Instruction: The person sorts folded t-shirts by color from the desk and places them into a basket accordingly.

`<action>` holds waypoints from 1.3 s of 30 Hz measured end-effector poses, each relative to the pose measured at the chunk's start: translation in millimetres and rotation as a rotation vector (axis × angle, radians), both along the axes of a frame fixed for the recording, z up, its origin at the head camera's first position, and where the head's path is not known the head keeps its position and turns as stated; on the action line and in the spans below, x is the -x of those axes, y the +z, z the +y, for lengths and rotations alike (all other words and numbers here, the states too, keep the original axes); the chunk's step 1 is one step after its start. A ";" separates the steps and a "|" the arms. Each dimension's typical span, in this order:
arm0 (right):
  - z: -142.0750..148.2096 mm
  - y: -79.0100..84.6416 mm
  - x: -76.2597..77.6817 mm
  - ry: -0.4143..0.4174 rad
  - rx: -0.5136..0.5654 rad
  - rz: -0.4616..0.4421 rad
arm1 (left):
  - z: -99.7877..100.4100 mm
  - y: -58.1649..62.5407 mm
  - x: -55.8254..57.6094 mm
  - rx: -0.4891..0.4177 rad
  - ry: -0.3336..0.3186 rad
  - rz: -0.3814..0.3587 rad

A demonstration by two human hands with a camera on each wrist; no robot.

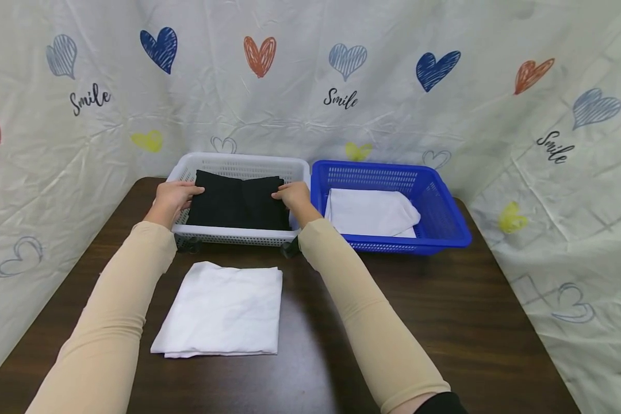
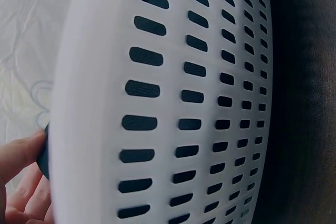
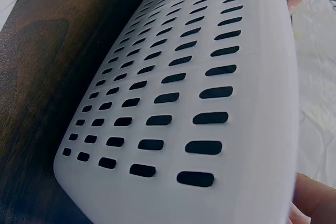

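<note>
Inside the white basket: folded black cloth, pinched at both sides.
Left hand and right hand grip near its upper corners; releasing unevenly could skew the fold.

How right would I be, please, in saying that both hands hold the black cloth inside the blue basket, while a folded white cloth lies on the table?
One detail is wrong: the head view shows the left hand and right hand holding the black cloth inside the white basket, not the blue basket, while a folded white cloth lies on the table.
</note>
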State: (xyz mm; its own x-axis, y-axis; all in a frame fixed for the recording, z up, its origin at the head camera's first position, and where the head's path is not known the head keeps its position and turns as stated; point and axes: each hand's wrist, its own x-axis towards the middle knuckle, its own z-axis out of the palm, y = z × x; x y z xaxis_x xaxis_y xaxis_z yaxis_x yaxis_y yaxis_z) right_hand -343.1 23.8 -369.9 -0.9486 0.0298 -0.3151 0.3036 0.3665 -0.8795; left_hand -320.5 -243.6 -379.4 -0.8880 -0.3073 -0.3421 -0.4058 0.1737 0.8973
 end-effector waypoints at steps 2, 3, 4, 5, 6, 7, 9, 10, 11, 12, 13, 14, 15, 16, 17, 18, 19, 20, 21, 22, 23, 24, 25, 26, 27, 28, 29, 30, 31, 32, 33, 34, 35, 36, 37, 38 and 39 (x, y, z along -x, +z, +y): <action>1.3 0.3 -1.4 0.001 -0.005 0.010 | 0.5 -0.5 0.9 0.011 0.004 -0.001; 1.9 0.3 -2.0 0.003 -0.003 0.016 | 0.6 -0.7 1.1 0.020 0.008 -0.005; 2.4 0.2 -2.5 0.004 0.001 0.021 | 0.7 -0.9 1.2 0.026 0.010 -0.002; 2.9 0.1 -3.0 0.002 0.002 0.024 | 0.8 -0.9 1.0 0.035 0.014 0.001; 3.4 0.1 -3.4 -0.002 -0.004 0.031 | 0.7 -1.0 0.8 0.041 0.020 0.003; 3.6 -0.4 -3.5 -0.009 -0.009 0.038 | 0.4 -1.1 0.4 0.050 0.019 0.004; 4.7 -1.1 -3.6 -0.021 -0.031 0.044 | -0.2 -1.1 -0.7 0.054 0.018 0.019; 5.6 -2.8 -2.4 -0.035 -0.039 0.050 | -1.0 -1.4 -1.6 0.056 0.012 0.026; 6.5 -3.0 -2.7 -0.042 -0.049 0.044 | -1.8 -1.8 -2.6 0.061 0.011 0.028; 7.7 -3.4 -2.8 -0.045 -0.053 0.040 | -3.2 -2.3 -3.5 0.062 0.008 0.033; 9.2 -3.7 -3.2 -0.043 -0.044 0.033 | -4.6 -2.7 -4.6 0.063 0.004 0.037; 11.0 -3.7 -3.9 -0.041 -0.028 0.025 | -6.2 -3.3 -5.5 0.058 0.005 0.043; 13.0 -3.4 -5.0 -0.039 0.008 0.015 | -7.8 -3.5 -6.8 0.061 0.002 0.039; 15.2 -2.8 -6.5 -0.035 0.052 0.006 | -9.2 -3.7 -8.0 0.059 0.001 0.041; 17.5 -0.3 -9.3 -0.026 0.099 -0.011 | -10.6 -3.7 -9.1 0.054 0.003 0.044; 20.0 0.9 -10.9 -0.020 0.150 -0.019 | -12.0 -3.6 -10.1 0.044 0.002 0.049; 22.5 2.5 -12.8 -0.017 0.203 -0.028 | -12.9 -3.1 -11.2 0.027 0.003 0.054; 25.1 4.2 -14.5 -0.016 0.249 -0.037 | -13.6 -2.6 -12.0 0.015 0.005 0.061; 27.9 6.0 -16.3 -0.014 0.290 -0.049 | -14.2 -1.8 -12.8 0.014 -0.001 0.064; 30.8 7.4 -17.8 -0.009 0.318 -0.057 | -14.7 -1.1 -13.3 0.009 -0.006 0.074; 33.7 8.6 -19.2 -0.005 0.341 -0.064 | -15.2 -0.5 -13.4 0.008 -0.010 0.078; 36.5 9.3 -20.1 0.004 0.356 -0.070 | -15.5 0.2 -13.6 0.010 -0.017 0.080; 39.3 9.5 -20.9 0.010 0.370 -0.075 | -16.0 1.0 -14.0 0.019 -0.025 0.077; 42.2 9.3 -21.8 0.020 0.380 -0.077 | -16.6 1.7 -14.3 0.033 -0.033 0.075; 45.1 9.0 -22.3 0.028 0.391 -0.079 | -17.2 2.2 -14.6 0.045 -0.045 0.074; 47.9 8.4 -22.9 0.036 0.403 -0.076 | -17.9 2.6 -15.1 0.054 -0.050 0.071; 50.5 8.0 -23.6 0.042 0.412 -0.070 | -18.4 2.8 -15.5 0.048 -0.053 0.073; 53.0 7.4 -24.3 0.044 0.419 -0.064 | -18.8 3.1 -16.3 0.047 -0.062 0.076; 55.4 6.9 -25.0 0.044 0.427 -0.058 | -19.4 3.1 -16.8 0.041 -0.068 0.083; 57.7 6.4 -26.0 0.044 0.429 -0.056 | -20.0 3.1 -17.6 0.034 -0.073 0.090; 59.7 6.0 -26.7 0.044 0.433 -0.055 | -21.0 2.9 -18.2 0.028 -0.078 0.097; 61.3 5.4 -27.6 0.043 0.439 -0.055 | -22.1 2.7 -19.0 0.014 -0.079 0.102; 62.6 5.0 -28.4 0.042 0.442 -0.059 | -23.6 2.7 -19.8 -0.010 -0.083 0.109; 63.8 4.4 -29.1 0.043 0.444 -0.063 | -25.5 2.6 -20.7 -0.016 -0.090 0.113; 64.6 3.6 -29.5 0.044 0.450 -0.068 | -27.5 2.0 -21.3 -0.028 -0.095 0.115; 65.3 3.1 -30.1 0.042 0.457 -0.073 | -29.6 1.3 -21.9 -0.032 -0.100 0.117; 65.9 2.8 -31.0 0.043 0.465 -0.075 | -31.4 1.0 -22.7 -0.042 -0.108 0.119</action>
